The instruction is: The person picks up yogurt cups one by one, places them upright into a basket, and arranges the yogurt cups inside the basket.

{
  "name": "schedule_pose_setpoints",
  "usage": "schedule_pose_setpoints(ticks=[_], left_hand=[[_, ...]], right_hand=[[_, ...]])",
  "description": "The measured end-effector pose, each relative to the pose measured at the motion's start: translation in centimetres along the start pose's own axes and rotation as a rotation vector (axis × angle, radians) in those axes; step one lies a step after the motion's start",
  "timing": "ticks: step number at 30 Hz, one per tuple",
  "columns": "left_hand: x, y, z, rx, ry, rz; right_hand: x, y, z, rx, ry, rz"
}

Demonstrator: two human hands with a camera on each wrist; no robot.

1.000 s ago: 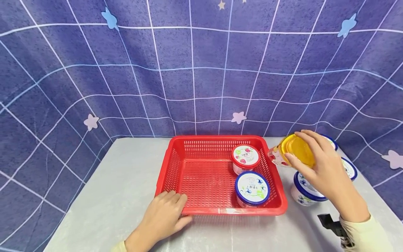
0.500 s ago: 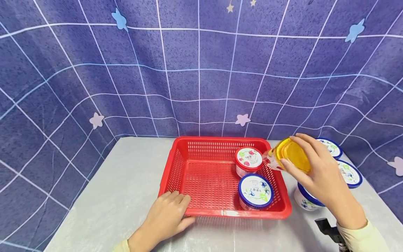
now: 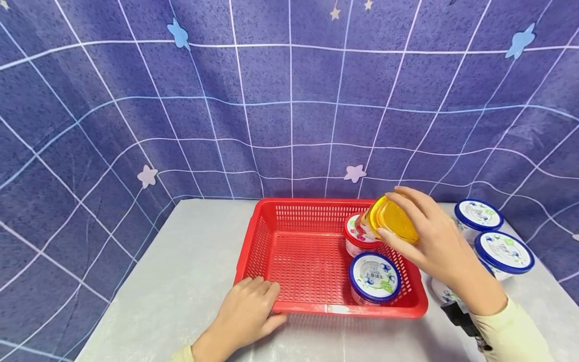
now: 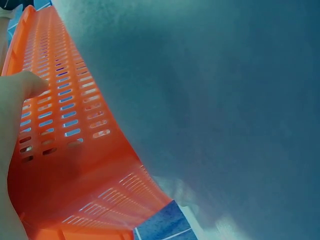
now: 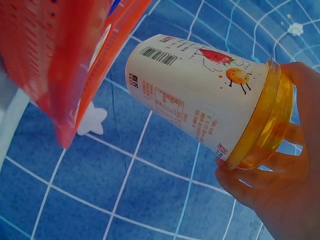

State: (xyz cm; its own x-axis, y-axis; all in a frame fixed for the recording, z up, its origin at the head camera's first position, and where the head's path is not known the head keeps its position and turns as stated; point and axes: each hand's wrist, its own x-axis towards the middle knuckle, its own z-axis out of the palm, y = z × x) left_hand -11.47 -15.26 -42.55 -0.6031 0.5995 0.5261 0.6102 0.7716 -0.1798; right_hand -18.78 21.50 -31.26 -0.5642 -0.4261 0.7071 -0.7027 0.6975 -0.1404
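Observation:
My right hand (image 3: 429,239) grips a paper yogurt cup (image 5: 195,95) by its clear yellow lid (image 3: 394,218). Printed with fruit and a barcode, the cup is tilted, its base towards the left. It hangs above the right side of a red plastic basket (image 3: 303,307). Inside that basket stand a red-lidded tub (image 3: 357,242), partly hidden by the cup, and a blue-lidded tub (image 3: 374,277) in the front right corner. With fingers over the rim and thumb (image 4: 35,84) against the outer wall, my left hand (image 3: 244,314) holds the basket's front left corner.
Several blue-lidded tubs (image 3: 504,251) stand close together on the grey table (image 3: 190,251), right of the basket. One is partly hidden by my right forearm. A blue gridded curtain (image 3: 298,125) with stars hangs behind the table.
My right hand has moved left with the cup, from beside the basket's right rim to above its inside. The left hand keeps its hold. The whole head view has shifted slightly.

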Motion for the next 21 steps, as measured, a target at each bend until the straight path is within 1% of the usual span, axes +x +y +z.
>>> schedule_pose_setpoints(ticks=[8, 15, 21], left_hand=[[-0.1, 0.2, 0.0, 0.004, -0.010, 0.000], [-0.1, 0.1, 0.0, 0.006, 0.014, 0.004], [-0.2, 0.1, 0.1, 0.003, 0.015, 0.001]], right_hand=[[1.3, -0.2, 0.6, 0.016, -0.003, -0.062], [2.5, -0.7, 1.4, 0.034, 0.025, -0.127], [3.0, -0.8, 2.0, 0.051, -0.005, -0.132]])
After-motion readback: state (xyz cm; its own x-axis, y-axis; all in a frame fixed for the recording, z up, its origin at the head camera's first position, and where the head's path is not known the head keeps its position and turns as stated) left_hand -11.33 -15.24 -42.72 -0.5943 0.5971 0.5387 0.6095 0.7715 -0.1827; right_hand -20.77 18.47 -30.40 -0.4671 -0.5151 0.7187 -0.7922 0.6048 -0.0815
